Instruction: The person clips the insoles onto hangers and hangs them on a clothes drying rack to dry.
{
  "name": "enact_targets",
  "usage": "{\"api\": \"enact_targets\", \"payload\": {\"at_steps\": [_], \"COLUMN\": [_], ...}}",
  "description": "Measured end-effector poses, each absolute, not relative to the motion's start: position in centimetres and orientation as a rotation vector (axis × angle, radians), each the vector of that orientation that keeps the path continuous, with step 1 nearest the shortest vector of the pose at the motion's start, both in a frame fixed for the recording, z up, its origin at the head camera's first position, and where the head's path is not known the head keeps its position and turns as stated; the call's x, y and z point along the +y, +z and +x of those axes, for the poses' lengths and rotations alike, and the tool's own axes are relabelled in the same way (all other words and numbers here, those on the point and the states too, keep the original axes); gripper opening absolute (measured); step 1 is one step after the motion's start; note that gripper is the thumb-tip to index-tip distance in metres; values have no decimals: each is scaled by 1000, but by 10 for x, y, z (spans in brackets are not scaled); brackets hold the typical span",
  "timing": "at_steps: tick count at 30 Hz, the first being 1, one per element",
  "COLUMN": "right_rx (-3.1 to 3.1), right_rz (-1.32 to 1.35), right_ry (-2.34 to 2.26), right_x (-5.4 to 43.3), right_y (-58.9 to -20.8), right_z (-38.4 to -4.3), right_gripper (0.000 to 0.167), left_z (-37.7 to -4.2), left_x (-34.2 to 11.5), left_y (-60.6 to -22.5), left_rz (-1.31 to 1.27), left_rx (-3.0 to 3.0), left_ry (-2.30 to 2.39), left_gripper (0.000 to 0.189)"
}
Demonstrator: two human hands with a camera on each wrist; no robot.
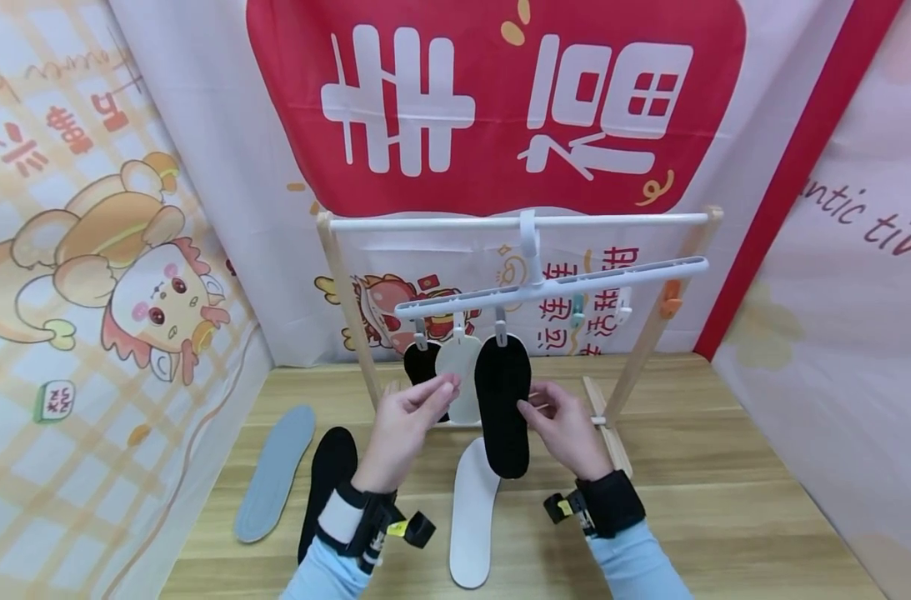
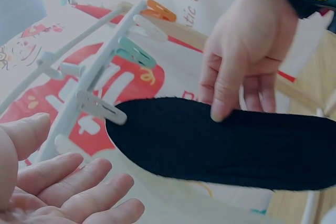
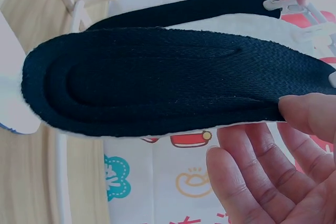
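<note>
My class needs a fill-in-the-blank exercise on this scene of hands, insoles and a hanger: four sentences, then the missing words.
The right hand pinches the edge of a ____ hanging insole.
The left hand holds ____.
The hanger carries ____ clipped insoles.
In the head view, the clip nearest the hanger's right end is ____.
Missing words: black; nothing; three; orange.

Six insoles (image 1: pixel 503 383), six clips (image 1: pixel 671 300), one hanger (image 1: pixel 613 277)
</note>
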State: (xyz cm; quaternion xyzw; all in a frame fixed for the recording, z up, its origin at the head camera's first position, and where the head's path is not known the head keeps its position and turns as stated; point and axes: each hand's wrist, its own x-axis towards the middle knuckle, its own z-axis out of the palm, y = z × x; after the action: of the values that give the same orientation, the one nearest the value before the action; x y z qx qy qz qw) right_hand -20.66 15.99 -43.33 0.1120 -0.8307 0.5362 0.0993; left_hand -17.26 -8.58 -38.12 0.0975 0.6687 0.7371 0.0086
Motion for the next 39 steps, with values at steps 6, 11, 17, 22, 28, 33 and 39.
{"api": "enact_targets", "payload": {"at_steps": [6, 11, 17, 22, 28, 33, 39], "right_rx": [-2515, -2531, -2530, -2529, -2554, -2559, -2562], "right_rz": [306, 320, 348, 348, 337, 347, 356], "right_ry": [1520, 1486, 1472, 1468, 1446, 1409, 1364], "right_x": [156, 152, 151, 149, 149, 154, 164], "right_y": [-437, -439, -441, -441, -445, -448, -443], "right_z": [-216, -225, -233, -237, -242, -244, -241], "right_gripper": [22, 19, 14, 15, 17, 19, 21], "left_z": [-156, -145, -135, -130, -125, -123, -123], "left_x": [-105, -122, -144, -160, -176, -188, -201], "left_y": [-404, -427, -451, -471, -485, -489, -493], "left_rz": [202, 77, -106, -218, -317, -366, -437], "left_rx": [2249, 2393, 2563, 2687, 2721, 2732, 2697], "left_ry": [2214, 2166, 2057, 1986, 1961, 1936, 1949], "left_gripper": [49, 44, 43, 39, 43, 49, 53]}}
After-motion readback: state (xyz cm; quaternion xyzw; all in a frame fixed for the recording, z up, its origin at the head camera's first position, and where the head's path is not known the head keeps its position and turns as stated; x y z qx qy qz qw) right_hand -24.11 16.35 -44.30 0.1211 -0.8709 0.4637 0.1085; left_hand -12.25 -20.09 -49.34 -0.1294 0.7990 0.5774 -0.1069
